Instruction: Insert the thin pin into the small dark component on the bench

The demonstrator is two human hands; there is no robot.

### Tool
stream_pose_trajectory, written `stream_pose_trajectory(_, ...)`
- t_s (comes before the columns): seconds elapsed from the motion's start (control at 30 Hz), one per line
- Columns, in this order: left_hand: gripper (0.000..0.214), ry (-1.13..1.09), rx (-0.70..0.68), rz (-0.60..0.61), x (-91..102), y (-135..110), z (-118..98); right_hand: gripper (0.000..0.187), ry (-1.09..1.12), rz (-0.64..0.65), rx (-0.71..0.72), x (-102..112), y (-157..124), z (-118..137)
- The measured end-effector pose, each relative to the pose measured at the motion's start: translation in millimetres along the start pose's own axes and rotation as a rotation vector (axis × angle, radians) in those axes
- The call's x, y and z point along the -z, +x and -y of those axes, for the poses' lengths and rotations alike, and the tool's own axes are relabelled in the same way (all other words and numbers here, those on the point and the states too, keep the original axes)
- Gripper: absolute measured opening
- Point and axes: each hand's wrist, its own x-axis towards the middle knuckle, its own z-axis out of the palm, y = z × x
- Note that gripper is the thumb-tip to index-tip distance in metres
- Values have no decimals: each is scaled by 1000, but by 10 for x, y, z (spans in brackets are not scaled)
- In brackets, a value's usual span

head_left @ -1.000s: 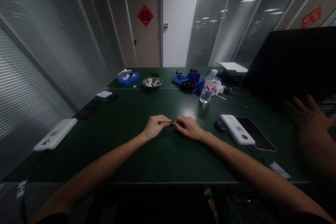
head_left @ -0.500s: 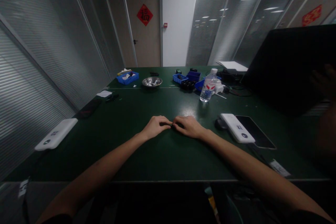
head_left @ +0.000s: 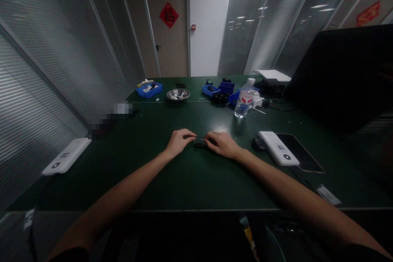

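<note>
My left hand (head_left: 179, 142) is over the green table (head_left: 172, 188), thumb and forefinger pinched together. Anything between those tips is too small to make out. Opposite it, my right hand (head_left: 223, 145) is closed with its fingers curled down. A thin pale sliver (head_left: 201, 139) shows in the gap between the hands, close to the right fingertips; which hand holds it is unclear. Just below it, a small black piece (head_left: 199, 145) lies on the table, its right end near or under my right fingers.
A water bottle (head_left: 245, 99) stands beyond my right hand. A white power bank (head_left: 278, 147) and a phone (head_left: 299, 152) lie on the right, another power bank (head_left: 66, 156) on the left. Farther back are a metal bowl (head_left: 178, 95), blue bins (head_left: 149, 90) and a dark monitor (head_left: 340, 77).
My hands, whose fingertips met over a small dark thing, have drawn slightly apart. The left moved a little left and away from me, and the black piece now shows on the table.
</note>
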Motion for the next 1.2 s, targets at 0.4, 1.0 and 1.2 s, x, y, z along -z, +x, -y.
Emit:
stream_pose_trajectory(0.4, 34, 51, 116, 34, 48, 30, 101, 21, -25, -20, -86, -12, 6, -85)
stream_pose_trajectory(1.0, 22, 269, -14, 141, 2, -119, -131, 22, -25, -86, -160, -56, -10, -176)
stream_pose_trajectory(1.2, 28, 365, -44, 174, -42, -118, -72, 22, -19, -78, -159, -48, -12, -172)
